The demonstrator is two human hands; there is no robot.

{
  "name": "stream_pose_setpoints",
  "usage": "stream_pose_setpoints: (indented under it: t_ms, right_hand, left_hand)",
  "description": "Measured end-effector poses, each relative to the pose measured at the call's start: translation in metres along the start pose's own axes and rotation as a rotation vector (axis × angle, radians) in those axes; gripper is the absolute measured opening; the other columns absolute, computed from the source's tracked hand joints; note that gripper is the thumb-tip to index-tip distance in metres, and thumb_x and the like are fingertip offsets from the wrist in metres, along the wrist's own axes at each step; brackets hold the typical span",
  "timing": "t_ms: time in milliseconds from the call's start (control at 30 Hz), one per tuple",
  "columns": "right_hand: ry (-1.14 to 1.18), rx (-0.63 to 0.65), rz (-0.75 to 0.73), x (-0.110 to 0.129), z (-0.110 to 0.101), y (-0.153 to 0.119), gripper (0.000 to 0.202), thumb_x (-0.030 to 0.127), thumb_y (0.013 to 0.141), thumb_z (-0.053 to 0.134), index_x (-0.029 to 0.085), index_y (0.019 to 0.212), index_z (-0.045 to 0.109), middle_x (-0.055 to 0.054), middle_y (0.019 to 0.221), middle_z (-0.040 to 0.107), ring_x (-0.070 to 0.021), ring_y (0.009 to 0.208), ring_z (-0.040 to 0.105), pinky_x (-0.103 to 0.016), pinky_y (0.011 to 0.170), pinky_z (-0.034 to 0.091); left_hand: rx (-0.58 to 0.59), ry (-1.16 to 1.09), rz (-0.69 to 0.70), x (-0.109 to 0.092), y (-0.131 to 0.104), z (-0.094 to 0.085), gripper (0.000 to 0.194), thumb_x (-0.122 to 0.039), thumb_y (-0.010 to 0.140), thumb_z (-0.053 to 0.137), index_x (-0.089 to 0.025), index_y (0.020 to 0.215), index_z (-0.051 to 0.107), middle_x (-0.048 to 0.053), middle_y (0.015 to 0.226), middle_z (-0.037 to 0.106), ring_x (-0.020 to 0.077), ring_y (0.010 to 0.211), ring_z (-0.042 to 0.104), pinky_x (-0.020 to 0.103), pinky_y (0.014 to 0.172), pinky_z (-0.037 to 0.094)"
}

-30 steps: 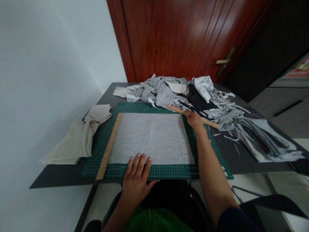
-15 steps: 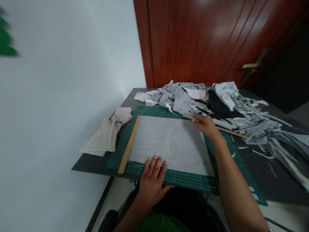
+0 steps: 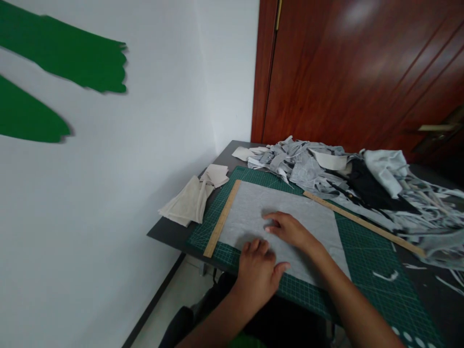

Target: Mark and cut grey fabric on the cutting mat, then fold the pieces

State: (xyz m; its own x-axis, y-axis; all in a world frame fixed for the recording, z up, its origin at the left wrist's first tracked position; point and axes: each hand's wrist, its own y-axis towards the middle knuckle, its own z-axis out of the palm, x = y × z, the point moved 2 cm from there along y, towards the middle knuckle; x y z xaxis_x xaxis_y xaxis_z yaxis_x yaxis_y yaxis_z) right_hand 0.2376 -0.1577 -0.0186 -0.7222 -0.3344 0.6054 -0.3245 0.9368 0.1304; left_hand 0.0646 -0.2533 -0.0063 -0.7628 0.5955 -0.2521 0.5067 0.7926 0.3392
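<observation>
A light grey sheet of fabric [image 3: 250,203] lies flat on a green cutting mat [image 3: 366,246]. A wooden ruler [image 3: 223,217] runs along the fabric's left edge, and a second, longer wooden ruler [image 3: 366,223] slants past its far right corner. My left hand [image 3: 256,266] is at the near edge of the fabric, fingers bent and thumb spread out. Just beyond it, my right hand [image 3: 288,229] hovers over or touches the middle of the fabric; contact is unclear. Its index finger and thumb are apart, with nothing visible between them.
Grey and white fabric strips and scraps [image 3: 304,164] are heaped along the table's back and right. Among them lie black cloth [image 3: 377,188] and a dark-handled tool [image 3: 344,193], perhaps scissors. Folded cream cloth [image 3: 190,200] sits at left by the white wall [image 3: 174,121]. A wooden door [image 3: 344,72] stands behind.
My right hand has left the long ruler at the fabric's far edge and come back over the fabric's middle. My left hand has shifted further onto the near edge. The view has turned left.
</observation>
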Motion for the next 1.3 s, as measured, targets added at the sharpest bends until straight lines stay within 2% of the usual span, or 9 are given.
stream_pose_setpoints:
  t_ms: [67, 133, 300, 400, 600, 800, 967, 1133, 1300]
  right_hand:
    - [-0.03, 0.004, 0.028, 0.003, -0.001, 0.0, 0.036, 0.035, 0.088, 0.067, 0.025, 0.123, 0.071, -0.005, 0.092, 0.072, -0.0226, 0.083, 0.066, -0.033, 0.074, 0.05]
    - [-0.063, 0.019, 0.057, 0.009, -0.002, 0.0, 0.035, 0.033, 0.088, 0.065, 0.026, 0.121, 0.071, -0.003, 0.085, 0.07, -0.0218, 0.078, 0.065, -0.032, 0.07, 0.048]
    - [-0.092, 0.039, 0.1, 0.016, -0.005, -0.001, 0.034, 0.031, 0.089, 0.057, 0.028, 0.121, 0.068, 0.0, 0.079, 0.067, -0.0206, 0.071, 0.063, -0.031, 0.066, 0.045]
    - [-0.043, 0.066, 0.105, 0.008, -0.005, 0.001, 0.033, 0.038, 0.09, 0.056, 0.027, 0.118, 0.068, 0.0, 0.079, 0.066, -0.0207, 0.07, 0.063, -0.032, 0.067, 0.045]
    - [0.06, 0.15, 0.059, -0.005, -0.007, 0.016, 0.023, 0.036, 0.089, 0.053, 0.022, 0.101, 0.067, -0.003, 0.084, 0.068, -0.0216, 0.078, 0.064, -0.032, 0.072, 0.049]
    - [-0.233, 0.37, 0.307, 0.004, -0.013, 0.052, 0.009, 0.022, 0.069, 0.068, 0.02, 0.078, 0.067, -0.001, 0.072, 0.066, -0.0191, 0.069, 0.061, -0.027, 0.061, 0.043]
    - [-0.294, 0.425, 0.359, 0.011, -0.011, 0.063, 0.012, 0.012, 0.061, 0.068, 0.021, 0.061, 0.059, 0.001, 0.056, 0.059, -0.0186, 0.058, 0.056, -0.027, 0.053, 0.035]
    - [-0.224, 0.363, 0.268, 0.012, -0.02, 0.05, 0.007, 0.022, 0.079, 0.062, 0.02, 0.072, 0.062, -0.003, 0.073, 0.067, -0.0197, 0.071, 0.061, -0.028, 0.061, 0.041]
    - [-0.042, -0.033, 0.143, 0.048, -0.015, 0.046, 0.029, 0.04, 0.094, 0.052, 0.019, 0.102, 0.069, -0.002, 0.07, 0.065, -0.02, 0.064, 0.06, -0.031, 0.063, 0.044]
  left_hand:
    - [0.052, 0.016, 0.006, 0.003, 0.012, 0.0, 0.031, -0.04, 0.099, 0.054, -0.019, 0.085, 0.072, 0.008, 0.094, 0.071, 0.0274, 0.097, 0.064, 0.045, 0.084, 0.054]
    - [0.056, 0.027, 0.016, 0.009, 0.018, 0.002, 0.023, -0.033, 0.098, 0.054, -0.018, 0.104, 0.071, 0.01, 0.107, 0.071, 0.0284, 0.105, 0.063, 0.047, 0.089, 0.053]
    - [0.007, 0.021, -0.001, 0.027, 0.016, 0.007, 0.072, -0.051, 0.094, 0.054, -0.013, 0.152, 0.038, 0.02, 0.163, 0.029, 0.0384, 0.153, 0.02, 0.059, 0.117, 0.03]
    - [0.044, 0.011, -0.021, 0.03, 0.014, 0.011, 0.077, -0.06, 0.094, 0.048, -0.015, 0.155, 0.035, 0.019, 0.165, 0.025, 0.0407, 0.155, 0.009, 0.066, 0.121, 0.015]
    - [0.093, -0.018, -0.061, 0.03, 0.015, 0.013, 0.08, -0.064, 0.094, 0.043, -0.013, 0.156, 0.035, 0.022, 0.165, 0.023, 0.0473, 0.153, 0.008, 0.073, 0.119, 0.006]
    - [0.107, -0.074, -0.074, 0.029, 0.013, 0.012, 0.082, -0.065, 0.095, 0.04, -0.015, 0.158, 0.03, 0.022, 0.165, 0.021, 0.0476, 0.153, 0.001, 0.075, 0.117, 0.005]
    - [0.126, -0.099, -0.085, 0.028, 0.013, 0.009, 0.089, -0.07, 0.092, 0.041, -0.014, 0.159, 0.027, 0.023, 0.165, 0.021, 0.0471, 0.153, 0.001, 0.075, 0.118, 0.003]
    - [0.14, -0.111, -0.083, 0.029, 0.014, 0.01, 0.088, -0.069, 0.091, 0.044, -0.012, 0.157, 0.033, 0.022, 0.166, 0.019, 0.0484, 0.153, -0.003, 0.075, 0.118, 0.0]
    - [0.143, -0.128, -0.094, 0.029, 0.013, 0.011, 0.088, -0.069, 0.092, 0.042, -0.012, 0.158, 0.031, 0.02, 0.167, 0.013, 0.0468, 0.153, -0.004, 0.074, 0.119, 0.002]
